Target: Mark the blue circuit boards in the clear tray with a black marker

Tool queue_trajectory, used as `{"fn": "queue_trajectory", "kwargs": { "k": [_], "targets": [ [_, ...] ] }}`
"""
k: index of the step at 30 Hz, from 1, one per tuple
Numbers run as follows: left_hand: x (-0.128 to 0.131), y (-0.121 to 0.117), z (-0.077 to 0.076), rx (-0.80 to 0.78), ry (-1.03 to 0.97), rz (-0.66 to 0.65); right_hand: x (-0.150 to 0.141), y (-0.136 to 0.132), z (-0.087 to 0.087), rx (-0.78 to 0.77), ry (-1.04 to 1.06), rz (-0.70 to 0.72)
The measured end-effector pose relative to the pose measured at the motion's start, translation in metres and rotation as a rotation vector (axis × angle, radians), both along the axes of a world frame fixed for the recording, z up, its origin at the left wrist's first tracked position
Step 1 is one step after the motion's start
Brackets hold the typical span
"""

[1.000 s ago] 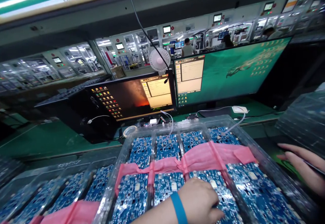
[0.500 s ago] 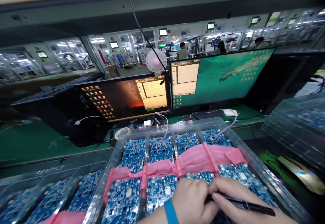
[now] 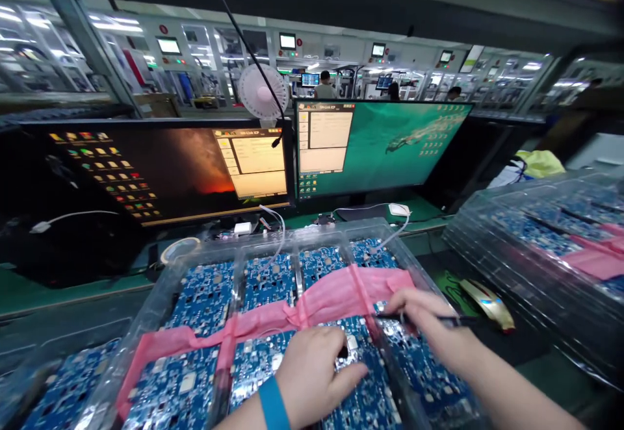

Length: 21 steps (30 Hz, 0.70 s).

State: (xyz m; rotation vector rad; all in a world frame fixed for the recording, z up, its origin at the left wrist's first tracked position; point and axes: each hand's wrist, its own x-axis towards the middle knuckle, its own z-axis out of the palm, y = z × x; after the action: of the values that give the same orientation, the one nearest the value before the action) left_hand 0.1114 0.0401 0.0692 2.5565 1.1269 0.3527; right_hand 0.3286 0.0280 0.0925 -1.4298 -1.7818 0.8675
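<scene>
A clear plastic tray (image 3: pixel 160 300) in front of me holds several blue circuit boards (image 3: pixel 205 297), with a pink strip (image 3: pixel 322 300) laid across their middle. My left hand (image 3: pixel 314 375), a blue band on its wrist, rests curled on a board in the near row, fingertips pressing a small part. My right hand (image 3: pixel 422 323) hovers just to its right over the boards, fingers pinched on a thin black pen (image 3: pixel 439 317) that lies level and points left.
Two monitors (image 3: pixel 370 147) stand behind the tray, a small fan (image 3: pixel 258 92) between them. A gold mouse (image 3: pixel 487 300) lies right of the tray. Stacked trays of boards (image 3: pixel 541 248) fill the right side, another tray (image 3: pixel 58 384) the near left. A tape roll (image 3: pixel 178 248) lies behind.
My right hand came from the mouse at the right onto the tray with the pen, beside my left hand. The view has swung rightward and down.
</scene>
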Motion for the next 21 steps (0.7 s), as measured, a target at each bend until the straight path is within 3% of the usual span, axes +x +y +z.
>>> {"fn": "queue_trajectory", "kwargs": {
  "k": [2, 4, 7, 12, 16, 21],
  "targets": [
    [-0.001, 0.003, 0.000, -0.020, 0.001, 0.015, 0.022, 0.018, -0.010, 0.050, -0.027, -0.236],
    [-0.001, 0.005, -0.001, -0.037, 0.008, 0.018, 0.042, 0.039, -0.019, 0.072, -0.096, -0.349],
    [-0.001, 0.008, -0.001, -0.064, 0.019, -0.004, 0.058, 0.067, -0.029, 0.070, -0.130, -0.330],
    [0.000, 0.011, 0.000, -0.105, 0.068, -0.045, 0.056, 0.096, -0.047, 0.071, -0.138, -0.293],
    [0.001, 0.013, -0.001, -0.115, 0.108, -0.078, 0.056, 0.105, -0.057, 0.034, -0.140, -0.332],
    [0.001, 0.014, -0.004, -0.109, 0.120, -0.101, 0.056, 0.107, -0.058, 0.008, -0.154, -0.311]
  ]
}}
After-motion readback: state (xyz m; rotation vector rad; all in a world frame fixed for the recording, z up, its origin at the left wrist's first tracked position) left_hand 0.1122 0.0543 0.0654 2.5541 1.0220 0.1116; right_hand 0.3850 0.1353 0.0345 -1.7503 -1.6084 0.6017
